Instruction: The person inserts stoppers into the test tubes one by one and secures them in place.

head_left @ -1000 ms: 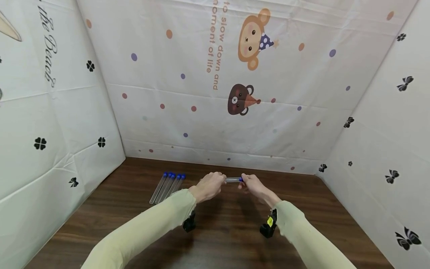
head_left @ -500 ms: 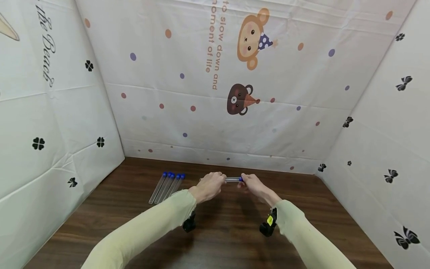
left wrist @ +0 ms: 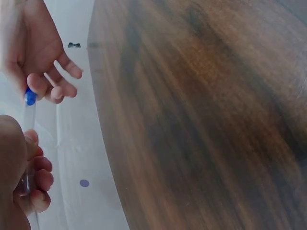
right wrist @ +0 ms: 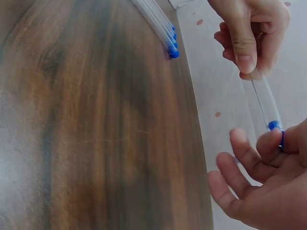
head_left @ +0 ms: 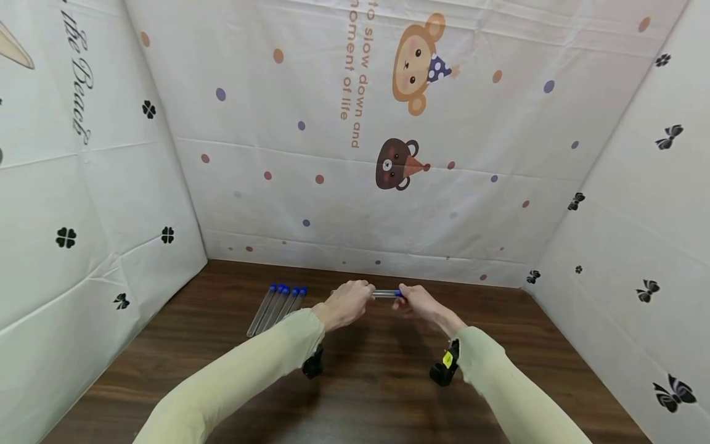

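A clear test tube (head_left: 385,294) with a blue cap (right wrist: 274,125) is held level above the far part of the table. Around its body curl the fingers of my left hand (head_left: 346,305), which hide the middle of the tube. At the other end my right hand (head_left: 420,303) pinches the cap between thumb and index finger. Its other fingers spread loosely, as the left wrist view shows. The cap sits at the tube's mouth; whether it is fully seated I cannot tell.
To the left, several capped test tubes (head_left: 272,311) lie side by side on the dark wooden table (head_left: 377,394), blue caps toward the back. Printed white sheets (head_left: 333,203) stand as walls behind and on both sides. A black camera is strapped to each wrist.
Both hands keep their hold on the tube and its cap, with only a very slight shift. The tubes on the table have not moved.
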